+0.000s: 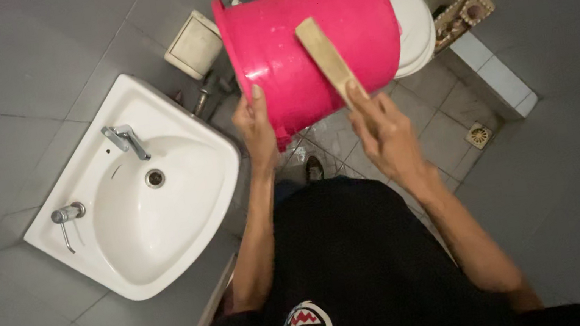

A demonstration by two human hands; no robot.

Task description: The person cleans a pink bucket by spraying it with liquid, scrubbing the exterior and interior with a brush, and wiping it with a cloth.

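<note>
The pink bucket (311, 45) is up in the air, tipped on its side, mouth turned toward the sink side. The left hand (258, 126) grips the bucket's rim, fingers wrapped over the edge. The right hand (385, 133) is clenched around a flat wooden-backed brush (326, 58) and presses it against the bucket's outer wall. I'd judge the scrubbing is under way; the wall looks wet and glossy, and no rinse is under way. Left of the bucket, a white washbasin (135, 201) with its tap (124, 140), dry-looking. Behind the bucket, a white toilet (413, 22). Below the bucket, a grey tiled floor (447, 139) with a drain (479, 135); grey walls close round.
</note>
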